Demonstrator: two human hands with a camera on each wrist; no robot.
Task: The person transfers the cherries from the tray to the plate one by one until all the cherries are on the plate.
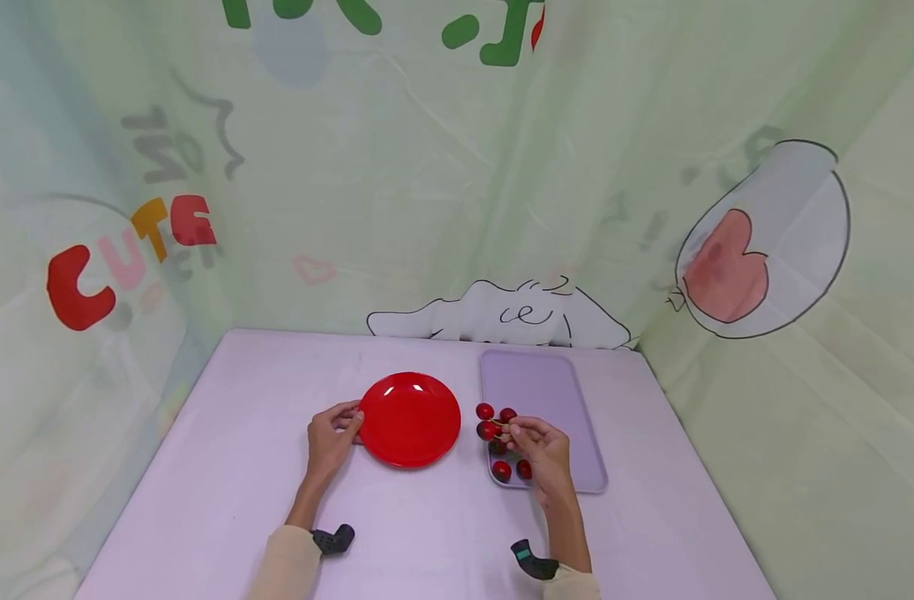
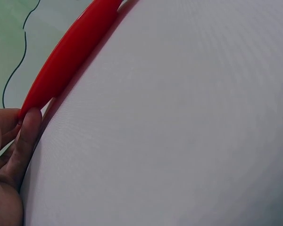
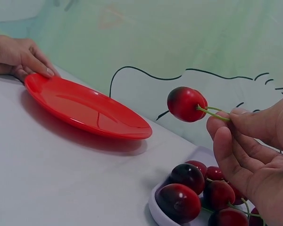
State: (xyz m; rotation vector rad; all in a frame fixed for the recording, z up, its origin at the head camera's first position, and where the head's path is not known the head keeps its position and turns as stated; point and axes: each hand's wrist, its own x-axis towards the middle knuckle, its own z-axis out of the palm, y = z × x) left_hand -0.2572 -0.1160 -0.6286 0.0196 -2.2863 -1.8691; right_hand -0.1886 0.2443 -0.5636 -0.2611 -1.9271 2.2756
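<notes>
My left hand (image 1: 332, 439) pinches the left rim of a round, glossy red plate (image 1: 409, 419), thumb on top. In the right wrist view the plate's rim stands off the white surface, with a shadow under it. Between thumb and fingertips, my right hand (image 1: 541, 454) holds the green stems of a pair of dark red cherries (image 3: 185, 104). They hang in the air over the left side of a pale purple tray (image 1: 541, 379), apart from the plate. Several more cherries (image 3: 178, 202) lie in the tray's near left part, below that hand, which partly hides them.
A white cloth covers the table (image 1: 412, 533). The plate is left of the tray, with a strip of cloth between them. Behind the table hangs a pale green printed curtain (image 1: 427, 208), which also closes off both sides. Each wrist wears a black camera mount (image 1: 333, 540).
</notes>
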